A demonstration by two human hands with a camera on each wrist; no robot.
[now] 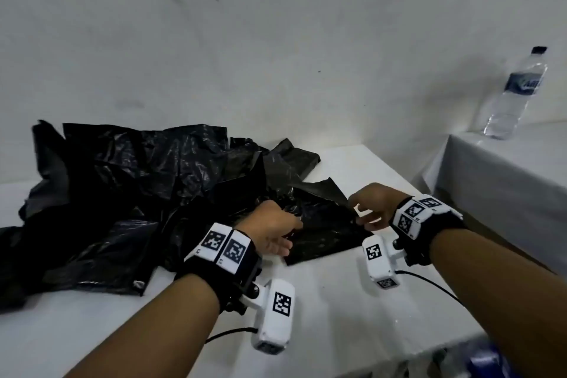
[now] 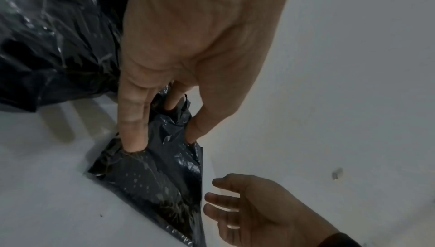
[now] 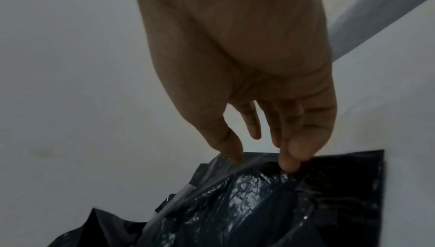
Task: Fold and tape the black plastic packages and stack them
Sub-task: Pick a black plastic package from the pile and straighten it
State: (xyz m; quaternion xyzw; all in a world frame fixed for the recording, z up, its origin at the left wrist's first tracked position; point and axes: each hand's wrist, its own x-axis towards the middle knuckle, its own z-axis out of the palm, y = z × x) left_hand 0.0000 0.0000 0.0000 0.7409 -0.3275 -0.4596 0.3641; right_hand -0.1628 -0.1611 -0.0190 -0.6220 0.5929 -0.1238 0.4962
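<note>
A black plastic package [image 1: 325, 236] lies on the white table [image 1: 337, 316] in front of me, its upper flap raised. My left hand [image 1: 270, 230] presses down on its left part. In the left wrist view the straight fingers [image 2: 134, 139] and thumb dig into the package [image 2: 160, 186], and the plastic bunches between them. My right hand [image 1: 365, 209] is at the package's right edge, fingertips touching the flap. In the right wrist view its thumb rests on a clear strip [image 3: 212, 174] along the plastic [image 3: 259, 204]. In the left wrist view nothing lies between the right hand's [image 2: 247, 210] loosely curved fingers.
A big heap of crumpled black plastic bags [image 1: 122, 187] covers the table's left and back, against the white wall. A water bottle [image 1: 515, 95] stands on a second covered table [image 1: 506, 178] at the right. The table's front right corner is close to my right forearm.
</note>
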